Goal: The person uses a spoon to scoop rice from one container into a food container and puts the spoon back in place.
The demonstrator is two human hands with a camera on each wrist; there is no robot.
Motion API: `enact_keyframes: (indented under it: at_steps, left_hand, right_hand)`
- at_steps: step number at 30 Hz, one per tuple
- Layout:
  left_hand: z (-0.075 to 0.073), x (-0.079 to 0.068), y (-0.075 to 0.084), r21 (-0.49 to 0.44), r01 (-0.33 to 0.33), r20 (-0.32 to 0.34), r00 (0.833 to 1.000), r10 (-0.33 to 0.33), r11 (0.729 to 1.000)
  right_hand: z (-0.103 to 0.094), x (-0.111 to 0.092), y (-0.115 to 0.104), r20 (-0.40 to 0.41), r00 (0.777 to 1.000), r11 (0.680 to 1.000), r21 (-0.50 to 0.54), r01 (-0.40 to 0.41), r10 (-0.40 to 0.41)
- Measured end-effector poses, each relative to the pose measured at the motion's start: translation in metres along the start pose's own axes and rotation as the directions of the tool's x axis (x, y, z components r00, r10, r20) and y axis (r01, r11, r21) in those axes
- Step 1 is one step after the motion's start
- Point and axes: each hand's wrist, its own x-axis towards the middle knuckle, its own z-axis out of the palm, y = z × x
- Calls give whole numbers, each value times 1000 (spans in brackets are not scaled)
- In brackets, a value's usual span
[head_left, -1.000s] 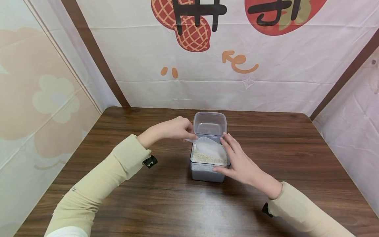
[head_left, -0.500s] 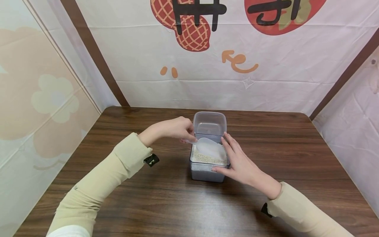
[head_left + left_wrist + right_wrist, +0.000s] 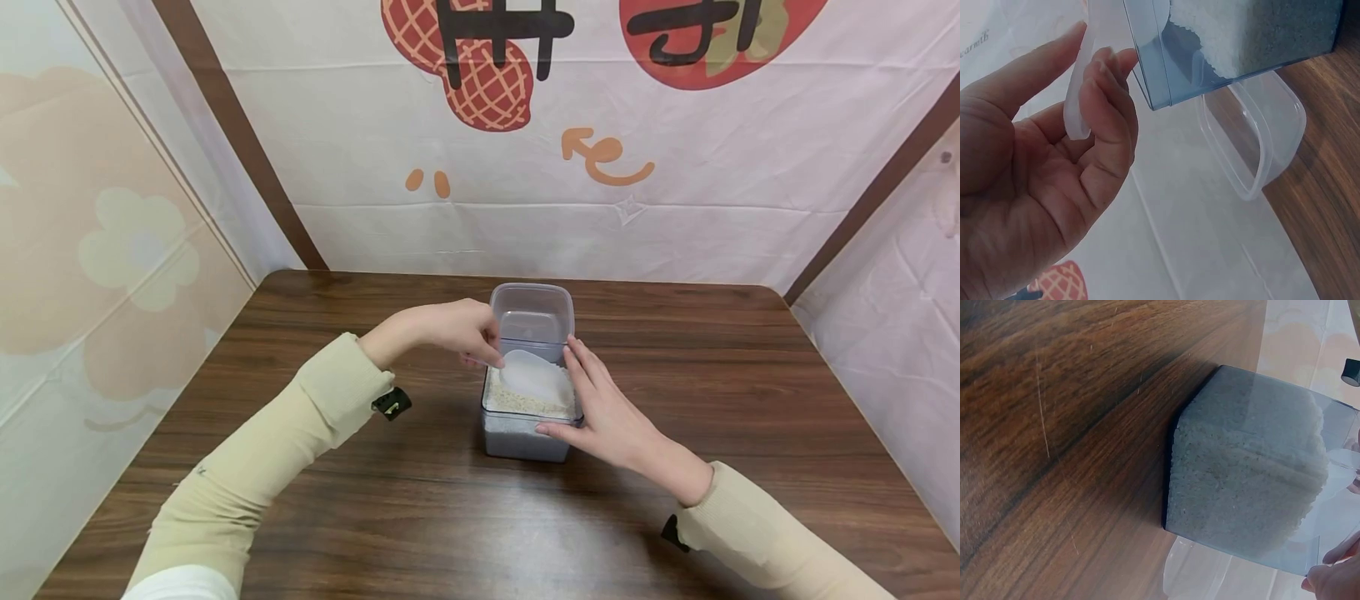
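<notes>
A bluish see-through container [image 3: 525, 442] stands on the table, filled high with white rice [image 3: 513, 402]. My left hand [image 3: 461, 327], at its left rim, pinches the handle of a translucent white scoop [image 3: 534, 377]. The scoop's bowl lies down against the rice. In the left wrist view the scoop handle [image 3: 1077, 94] runs between thumb and curled fingers. My right hand [image 3: 622, 423] rests on the container's right side with fingers extended, thumb at the front wall and fingertips along the right rim. In the right wrist view, only fingertips [image 3: 1336, 578] show at the rim.
Right behind the container stands a clear plastic tub [image 3: 531, 310] with its opening up. The brown wood-grain table [image 3: 405, 517] ends at a white printed cloth [image 3: 360, 150] hanging behind it. More cloth hangs at both sides.
My left hand has shifted slightly right and toward me along the container's left rim, and the scoop's bowl has moved slightly with it. The right hand and container have hardly moved.
</notes>
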Motion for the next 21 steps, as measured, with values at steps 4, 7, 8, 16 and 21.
enact_keyframes:
  at_steps: [4,7,8,16,21]
  left_hand:
    - [-1,1,1,16,-3,9,1000,3,1000]
    - [-2,0,3,26,-6,16,1000,6,1000]
    - [-3,0,4,30,-6,19,1000,6,1000]
    - [-8,-5,8,28,-12,57,998,10,1000]
    - [-11,-8,9,42,-29,64,998,26,999]
  right_hand:
    - [0,0,0,4,1000,1000,1,-8,8]
    - [0,0,-1,4,1000,1000,2,-8,8]
    - [0,0,-1,4,1000,1000,2,-8,8]
    - [-1,1,-2,-1,1000,1000,-2,-12,12]
    - [-1,1,-1,-11,1000,1000,-11,-16,16]
